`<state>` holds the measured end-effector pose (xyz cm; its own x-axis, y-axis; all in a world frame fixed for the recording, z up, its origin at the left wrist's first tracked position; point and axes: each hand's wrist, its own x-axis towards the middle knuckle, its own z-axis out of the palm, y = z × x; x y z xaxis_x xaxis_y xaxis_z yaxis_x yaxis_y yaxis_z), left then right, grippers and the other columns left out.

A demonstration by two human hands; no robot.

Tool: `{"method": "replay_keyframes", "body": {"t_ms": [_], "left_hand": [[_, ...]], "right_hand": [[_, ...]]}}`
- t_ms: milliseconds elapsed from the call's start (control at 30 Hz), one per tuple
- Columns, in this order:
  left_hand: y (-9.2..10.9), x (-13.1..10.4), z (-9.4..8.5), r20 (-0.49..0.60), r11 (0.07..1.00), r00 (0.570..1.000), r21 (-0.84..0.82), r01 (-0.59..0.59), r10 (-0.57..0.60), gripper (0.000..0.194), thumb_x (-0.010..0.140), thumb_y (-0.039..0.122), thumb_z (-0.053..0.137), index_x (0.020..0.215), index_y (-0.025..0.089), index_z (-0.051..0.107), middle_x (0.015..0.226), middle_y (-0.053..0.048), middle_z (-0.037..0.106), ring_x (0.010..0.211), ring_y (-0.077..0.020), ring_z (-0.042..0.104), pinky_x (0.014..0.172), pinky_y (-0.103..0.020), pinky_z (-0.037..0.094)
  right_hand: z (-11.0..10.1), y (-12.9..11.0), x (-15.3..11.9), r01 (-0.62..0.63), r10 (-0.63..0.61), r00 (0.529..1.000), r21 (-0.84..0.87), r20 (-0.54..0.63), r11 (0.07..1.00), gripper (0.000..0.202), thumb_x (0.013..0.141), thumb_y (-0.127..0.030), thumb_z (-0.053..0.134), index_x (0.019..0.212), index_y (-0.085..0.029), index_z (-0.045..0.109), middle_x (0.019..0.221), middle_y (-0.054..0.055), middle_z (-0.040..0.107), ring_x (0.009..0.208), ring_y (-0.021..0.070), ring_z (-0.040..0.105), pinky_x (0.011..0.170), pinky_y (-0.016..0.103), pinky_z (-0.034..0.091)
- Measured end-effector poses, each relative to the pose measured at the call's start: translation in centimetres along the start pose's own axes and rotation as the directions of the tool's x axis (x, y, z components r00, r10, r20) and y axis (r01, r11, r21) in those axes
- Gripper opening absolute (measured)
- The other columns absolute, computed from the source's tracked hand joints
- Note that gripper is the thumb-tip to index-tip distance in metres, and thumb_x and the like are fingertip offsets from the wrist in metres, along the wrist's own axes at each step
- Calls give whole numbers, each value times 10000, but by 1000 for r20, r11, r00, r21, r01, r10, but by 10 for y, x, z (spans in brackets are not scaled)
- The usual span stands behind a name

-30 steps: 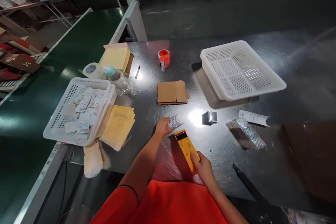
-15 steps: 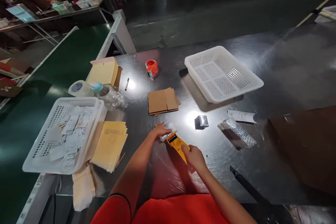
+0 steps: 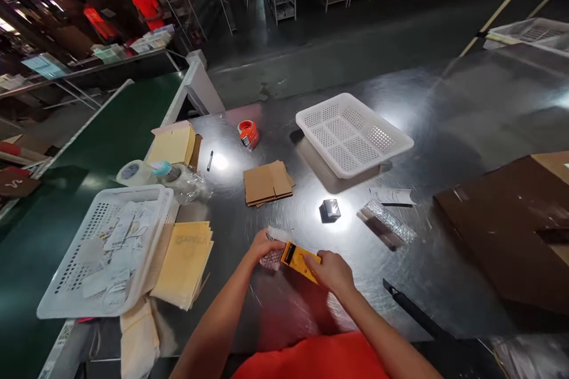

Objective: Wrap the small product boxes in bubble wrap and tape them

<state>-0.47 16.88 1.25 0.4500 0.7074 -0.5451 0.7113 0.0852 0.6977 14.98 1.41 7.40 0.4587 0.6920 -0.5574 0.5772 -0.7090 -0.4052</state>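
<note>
My left hand [image 3: 261, 247] is closed on a small bubble-wrapped packet [image 3: 269, 259], just above the metal table. In my right hand [image 3: 336, 273] is a flat yellow hand tool [image 3: 300, 262] with a dark slot at its front end. That end touches or nearly touches the packet beside my left fingers; which of the two I cannot tell. What lies inside the wrap is hidden. A little dark cube-shaped box [image 3: 331, 209] sits beyond my right hand. Another bubble-wrapped packet [image 3: 387, 225] lies to its right, close to a printed paper slip [image 3: 391, 196].
Flat cardboard pieces [image 3: 267, 182], a red tape dispenser [image 3: 248, 134] and a white basket [image 3: 402, 145] stand farther back. At left are a basket of slips [image 3: 75, 305] and yellow envelopes [image 3: 184, 260]. A long black object [image 3: 411, 308] and brown cardboard [image 3: 498, 219] lie at right.
The camera view has tilted up, showing more shelves and two people behind. The yellow tool has turned flatter, and the bubble-wrapped packet shows more beneath my left fingers.
</note>
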Motion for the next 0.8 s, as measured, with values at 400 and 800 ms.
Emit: {"method": "replay_keyframes", "body": {"t_ms": [400, 800], "left_hand": [[50, -135, -48, -51, 663, 995, -742, -97, 88, 607, 394, 480, 850, 882, 199, 623, 725, -23, 676, 627, -196, 636, 624, -354, 550], [32, -200, 118, 316, 242, 949, -922, 303, 14, 507, 345, 235, 928, 791, 183, 693, 726, -17, 730, 732, -240, 697, 890, -396, 539]], "right_hand": [[-75, 28, -63, 8, -64, 981, -289, -185, 957, 455, 929, -532, 410, 897, -168, 681, 833, 169, 714, 818, 327, 691, 611, 341, 392], [25, 84, -100, 280, -82, 864, 340, -496, 898, 451, 964, -386, 230, 1233, -111, 464, 972, 144, 707, 874, 267, 674, 744, 387, 521]]}}
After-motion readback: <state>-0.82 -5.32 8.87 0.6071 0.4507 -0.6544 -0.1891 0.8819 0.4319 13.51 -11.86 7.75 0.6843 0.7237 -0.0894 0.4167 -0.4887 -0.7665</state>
